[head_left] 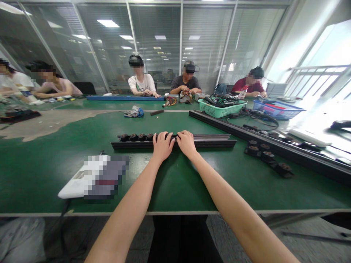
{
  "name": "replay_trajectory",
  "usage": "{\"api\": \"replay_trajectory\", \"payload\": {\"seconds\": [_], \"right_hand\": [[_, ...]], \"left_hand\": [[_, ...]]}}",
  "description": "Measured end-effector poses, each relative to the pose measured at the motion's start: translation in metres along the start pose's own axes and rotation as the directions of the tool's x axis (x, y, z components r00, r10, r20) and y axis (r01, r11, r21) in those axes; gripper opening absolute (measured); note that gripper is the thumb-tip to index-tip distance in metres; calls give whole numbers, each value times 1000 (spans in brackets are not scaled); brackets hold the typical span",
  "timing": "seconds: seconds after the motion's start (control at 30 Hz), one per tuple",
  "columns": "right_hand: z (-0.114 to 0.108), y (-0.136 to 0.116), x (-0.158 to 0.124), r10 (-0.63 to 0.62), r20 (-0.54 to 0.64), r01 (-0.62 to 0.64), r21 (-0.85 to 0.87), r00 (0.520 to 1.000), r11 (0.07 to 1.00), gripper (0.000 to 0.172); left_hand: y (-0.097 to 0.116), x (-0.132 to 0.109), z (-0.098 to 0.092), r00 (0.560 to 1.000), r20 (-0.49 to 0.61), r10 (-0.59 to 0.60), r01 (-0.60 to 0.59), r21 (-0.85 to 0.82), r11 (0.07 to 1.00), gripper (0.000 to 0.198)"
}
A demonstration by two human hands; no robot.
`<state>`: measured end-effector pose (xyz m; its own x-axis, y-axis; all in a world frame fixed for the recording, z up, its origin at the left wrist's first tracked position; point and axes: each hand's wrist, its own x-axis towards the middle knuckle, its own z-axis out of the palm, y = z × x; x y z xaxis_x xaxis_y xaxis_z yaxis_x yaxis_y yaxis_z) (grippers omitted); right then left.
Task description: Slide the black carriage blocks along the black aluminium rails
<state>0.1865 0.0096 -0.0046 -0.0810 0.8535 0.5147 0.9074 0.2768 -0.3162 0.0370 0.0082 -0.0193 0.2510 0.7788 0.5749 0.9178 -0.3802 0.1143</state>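
A long black rail lies crosswise on the green table in front of me. In its channel, toward the left end, sits a row of several small black modules with round brownish tops. My left hand grips the rail near its middle, just right of that row, with its fingers curled over the top. Close beside it my right hand is also closed over the rail, thumb toward the left hand. What lies under the fingers is hidden.
Loose black modules lie at right, near a longer black rail. A green basket of cables and a blue basket stand behind. A white device is at left, a grey-blue glove farther back. Several people sit across the table.
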Motion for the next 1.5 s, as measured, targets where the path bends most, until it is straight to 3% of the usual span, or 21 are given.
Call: {"api": "replay_trajectory", "payload": {"seconds": [0.9, 1.5], "right_hand": [[-14, 3, -1, 60, 21, -59, -35, 998, 998, 30], [-11, 6, 0, 62, -3, -62, -18, 998, 998, 30]], "left_hand": [[2, 0, -3, 1000, 17, -6, 5, 1, 1000, 47], [1, 0, -2, 1000, 8, -5, 5, -10, 1000, 46]]}}
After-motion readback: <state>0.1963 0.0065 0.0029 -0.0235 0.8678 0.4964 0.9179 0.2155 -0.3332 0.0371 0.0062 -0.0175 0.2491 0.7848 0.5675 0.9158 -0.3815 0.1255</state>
